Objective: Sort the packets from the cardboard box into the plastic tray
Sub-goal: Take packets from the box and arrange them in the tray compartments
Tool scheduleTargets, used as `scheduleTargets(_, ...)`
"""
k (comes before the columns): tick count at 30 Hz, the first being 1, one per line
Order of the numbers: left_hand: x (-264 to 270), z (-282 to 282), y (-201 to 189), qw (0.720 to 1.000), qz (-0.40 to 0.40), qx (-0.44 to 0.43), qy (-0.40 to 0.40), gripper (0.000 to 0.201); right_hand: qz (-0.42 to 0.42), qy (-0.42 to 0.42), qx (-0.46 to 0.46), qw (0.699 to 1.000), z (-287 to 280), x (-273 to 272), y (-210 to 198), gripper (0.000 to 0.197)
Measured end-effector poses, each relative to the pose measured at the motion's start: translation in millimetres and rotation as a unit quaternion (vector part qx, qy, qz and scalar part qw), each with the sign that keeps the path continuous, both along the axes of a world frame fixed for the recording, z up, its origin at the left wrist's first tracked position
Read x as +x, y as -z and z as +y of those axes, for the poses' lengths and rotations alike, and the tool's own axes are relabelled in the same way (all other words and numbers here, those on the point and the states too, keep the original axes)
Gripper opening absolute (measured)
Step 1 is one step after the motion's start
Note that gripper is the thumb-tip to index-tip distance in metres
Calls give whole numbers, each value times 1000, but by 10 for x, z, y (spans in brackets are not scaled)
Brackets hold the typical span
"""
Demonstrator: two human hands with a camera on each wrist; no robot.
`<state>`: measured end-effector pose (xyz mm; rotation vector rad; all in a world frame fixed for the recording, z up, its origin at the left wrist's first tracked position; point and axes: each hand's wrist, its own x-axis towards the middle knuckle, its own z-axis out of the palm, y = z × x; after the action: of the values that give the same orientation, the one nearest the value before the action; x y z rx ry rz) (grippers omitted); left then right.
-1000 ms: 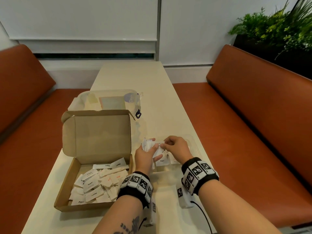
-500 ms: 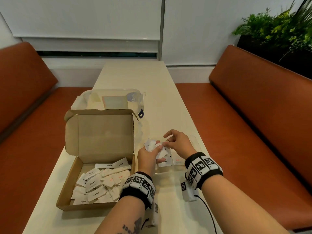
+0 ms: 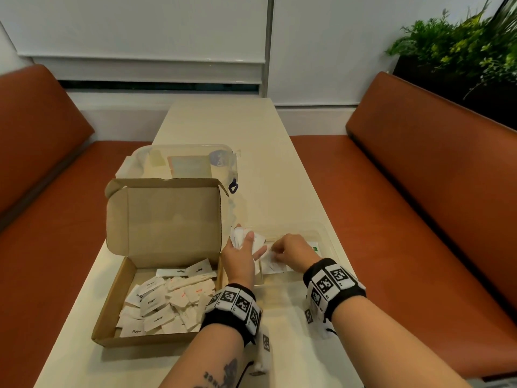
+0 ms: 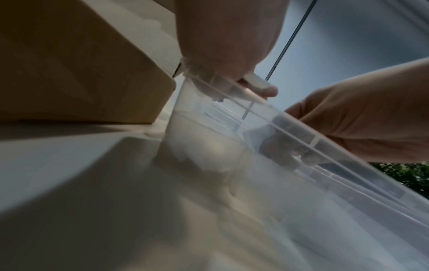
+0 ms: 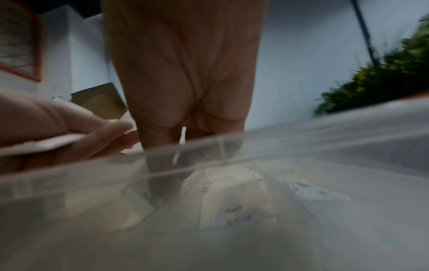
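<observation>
Your left hand [image 3: 242, 254] grips a bunch of packets [image 3: 241, 237] over the tray's [image 3: 327, 239] left end. Your right hand [image 3: 293, 252], fingers curled, pinches one packet [image 5: 183, 134] inside the tray, right of the box [image 3: 117, 298].

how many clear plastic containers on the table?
2. A lidded clear container sits behind the open cardboard box; the clear plastic tray lies right of the box, under both hands. Others may be hidden behind the box lid.
</observation>
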<state>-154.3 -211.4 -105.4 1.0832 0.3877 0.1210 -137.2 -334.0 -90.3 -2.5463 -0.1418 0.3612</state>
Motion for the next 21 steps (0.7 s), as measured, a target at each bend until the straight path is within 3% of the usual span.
scheduleTargets(3, 6, -8, 10, 1000, 6, 2, -2, 34, 0, -35, -71, 997, 40, -4, 26, 21)
scheduleTargets(8, 5, -12, 25, 1000, 12, 26, -1, 30, -57, -19, -56, 997, 49, -24, 61, 11)
scheduleTargets(16, 10, -17, 21, 999, 23, 44, -10, 34, -3, -82, -110, 991, 82, 24, 63, 20)
scheduleTargets(21, 7, -10, 14, 998, 25, 62, 6, 25, -90, -107, -149, 979, 71, -26, 137, 19)
